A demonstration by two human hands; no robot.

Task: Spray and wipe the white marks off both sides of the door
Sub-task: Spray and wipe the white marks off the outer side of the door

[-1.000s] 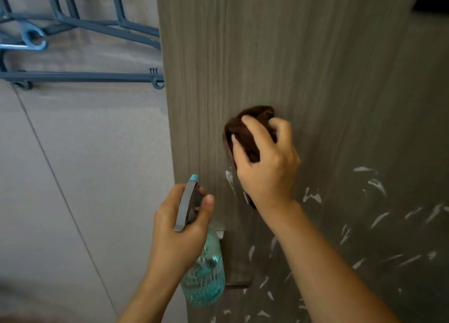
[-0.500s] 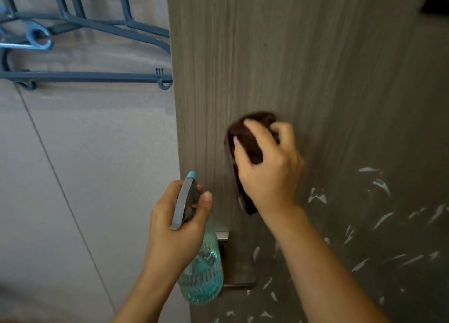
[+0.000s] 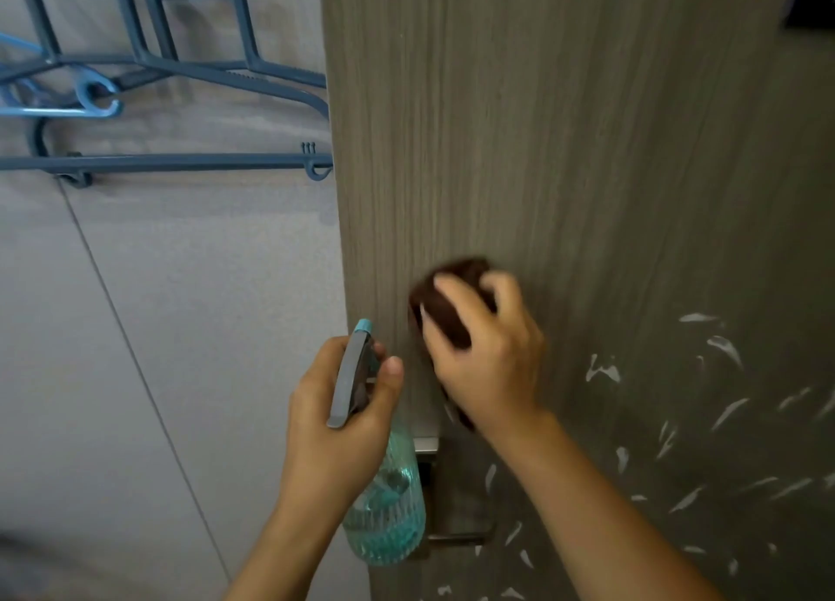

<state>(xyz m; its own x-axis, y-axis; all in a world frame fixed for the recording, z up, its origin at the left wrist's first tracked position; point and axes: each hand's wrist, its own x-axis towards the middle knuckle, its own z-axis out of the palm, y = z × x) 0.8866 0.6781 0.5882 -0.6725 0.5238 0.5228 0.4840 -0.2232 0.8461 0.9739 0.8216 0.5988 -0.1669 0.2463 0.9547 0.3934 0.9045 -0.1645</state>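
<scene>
1. Against the door handle (image 3: 456, 535), the right hand (image 3: 488, 361) has dragged its wadded brown cloth (image 3: 452, 307) down the door (image 3: 519, 126) since a second ago. The white fleck that showed left of the cloth, above the handle, is gone.
2. I'd say that patch is nearly clean, but plenty of white marks (image 3: 723, 413) remain right of the handle and below it. The door's other face is out of sight.
3. The left hand (image 3: 339, 419) grips the spray bottle (image 3: 384, 519) just left of the handle, thumb curled over its grey trigger head.
4. The door is matt grey woodgrain laminate. The marks are thin, curved smears, and the bottle is ribbed, clear teal plastic.
5. Blue-grey plastic hangers (image 3: 180, 76) hang well up and left of the handle.
</scene>
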